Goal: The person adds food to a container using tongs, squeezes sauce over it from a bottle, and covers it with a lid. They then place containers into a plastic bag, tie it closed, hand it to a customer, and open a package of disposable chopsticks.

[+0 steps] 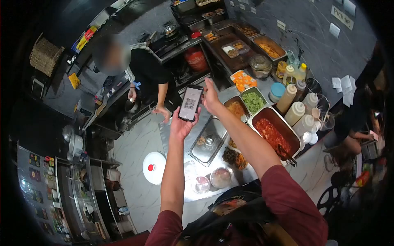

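My left hand (184,125) is wrapped round a smartphone (190,102), held up over the steel counter with a QR code on its lit screen. Just right of the phone is my right hand (210,97), its fingers stretched upward and nothing visible in them. Whether it touches the phone's edge I cannot tell. Below my forearms lies a steel pan with a lid (208,141). Beside my right forearm are a tray of shredded orange food (235,110), a tray of chopped greens (253,101) and a large pan of red sauce (271,133).
Squeeze bottles (294,112) line the counter's right side. Two clear-lidded tubs (221,178) sit near my apron. A white round container with a red knob (152,167) stands at left. Across the counter, a person in black (150,74) faces me; another person (349,127) is at right.
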`<state>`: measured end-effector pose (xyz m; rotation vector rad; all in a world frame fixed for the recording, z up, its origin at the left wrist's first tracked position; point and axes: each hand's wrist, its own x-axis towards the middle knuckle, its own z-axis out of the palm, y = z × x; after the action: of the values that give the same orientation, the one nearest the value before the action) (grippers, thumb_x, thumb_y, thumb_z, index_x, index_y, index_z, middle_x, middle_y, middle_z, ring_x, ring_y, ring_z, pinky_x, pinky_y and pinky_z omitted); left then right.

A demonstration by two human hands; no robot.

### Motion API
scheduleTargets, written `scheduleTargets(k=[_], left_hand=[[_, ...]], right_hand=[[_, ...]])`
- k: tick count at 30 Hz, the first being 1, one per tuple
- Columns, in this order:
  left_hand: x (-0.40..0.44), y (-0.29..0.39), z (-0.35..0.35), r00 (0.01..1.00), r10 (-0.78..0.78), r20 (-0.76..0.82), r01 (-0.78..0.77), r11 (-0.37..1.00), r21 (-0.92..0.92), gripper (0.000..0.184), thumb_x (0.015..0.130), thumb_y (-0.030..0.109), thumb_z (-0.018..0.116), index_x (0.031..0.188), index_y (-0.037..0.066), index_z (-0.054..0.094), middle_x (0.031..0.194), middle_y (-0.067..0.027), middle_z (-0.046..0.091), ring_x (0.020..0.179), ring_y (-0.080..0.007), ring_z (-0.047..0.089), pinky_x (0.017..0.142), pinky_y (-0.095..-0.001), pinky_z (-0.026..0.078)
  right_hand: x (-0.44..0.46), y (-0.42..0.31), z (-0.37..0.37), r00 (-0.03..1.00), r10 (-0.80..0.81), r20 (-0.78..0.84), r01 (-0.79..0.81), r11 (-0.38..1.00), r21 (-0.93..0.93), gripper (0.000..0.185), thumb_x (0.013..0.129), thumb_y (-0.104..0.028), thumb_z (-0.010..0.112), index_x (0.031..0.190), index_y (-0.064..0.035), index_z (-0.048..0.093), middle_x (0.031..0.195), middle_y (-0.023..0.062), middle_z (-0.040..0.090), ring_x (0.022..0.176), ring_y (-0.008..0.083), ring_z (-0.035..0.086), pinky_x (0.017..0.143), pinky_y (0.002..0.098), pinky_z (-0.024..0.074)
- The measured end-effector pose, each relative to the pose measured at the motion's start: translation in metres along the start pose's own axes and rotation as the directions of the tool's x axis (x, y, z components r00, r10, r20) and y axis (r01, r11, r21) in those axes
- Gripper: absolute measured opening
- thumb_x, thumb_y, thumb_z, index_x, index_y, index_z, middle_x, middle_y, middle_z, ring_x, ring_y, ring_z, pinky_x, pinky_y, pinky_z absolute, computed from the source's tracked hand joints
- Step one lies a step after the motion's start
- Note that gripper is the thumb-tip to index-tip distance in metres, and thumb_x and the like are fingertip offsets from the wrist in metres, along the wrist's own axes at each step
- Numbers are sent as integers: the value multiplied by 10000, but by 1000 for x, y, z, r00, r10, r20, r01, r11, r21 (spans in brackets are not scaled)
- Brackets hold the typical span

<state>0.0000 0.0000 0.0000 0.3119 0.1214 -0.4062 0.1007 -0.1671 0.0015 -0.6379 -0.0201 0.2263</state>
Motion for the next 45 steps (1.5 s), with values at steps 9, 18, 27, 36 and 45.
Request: scheduleTargets(k=[9,18,27,36,45], left_hand=[[-7,29,-15,986,143,-82,-155,976,-155,531,1068,257,415,1536,9,391,1520,-283,424,1357,-481,464,1027,-544,505],[9,73,-17,969,246,-2,-235,921,-310,529,1087,219,337,1541,-51,353,1529,-278,415,1381,-444,451,1111,-574,444],[-21,5,-2,893,372,-253,-364,928,81,758,1047,581,487,1524,0,387,1540,-174,473,1441,-370,437,1187,-568,366],[-76,-158,-79,675,312,-669,372,639,673,504,1072,395,521,1410,20,515,1354,-148,605,1187,-273,639,976,-382,520],[-119,-189,-54,726,406,-555,437,350,828,494,1052,420,577,1347,24,567,1313,-132,648,1176,-237,645,977,-373,498]], right_hand=[[-279,-165,-128,855,-468,222,19,-400,-916,402,938,-163,691,1320,-68,610,1234,173,616,1041,382,617,909,466,507],[-391,-173,-223,883,-350,-313,-454,-465,-760,338,963,-265,679,1200,-27,647,1120,235,650,928,412,668,756,521,563],[-376,-203,-240,952,-124,-279,-301,-530,-793,288,956,-232,678,1019,43,623,917,243,690,829,398,710,723,497,574],[-363,-196,-242,980,-72,-186,-197,-479,-856,234,976,-202,645,970,31,630,926,211,692,799,374,709,712,472,575],[-359,-198,-237,973,-103,-208,-232,-382,-895,222,993,-209,633,946,8,648,880,212,689,792,402,693,708,481,565]])
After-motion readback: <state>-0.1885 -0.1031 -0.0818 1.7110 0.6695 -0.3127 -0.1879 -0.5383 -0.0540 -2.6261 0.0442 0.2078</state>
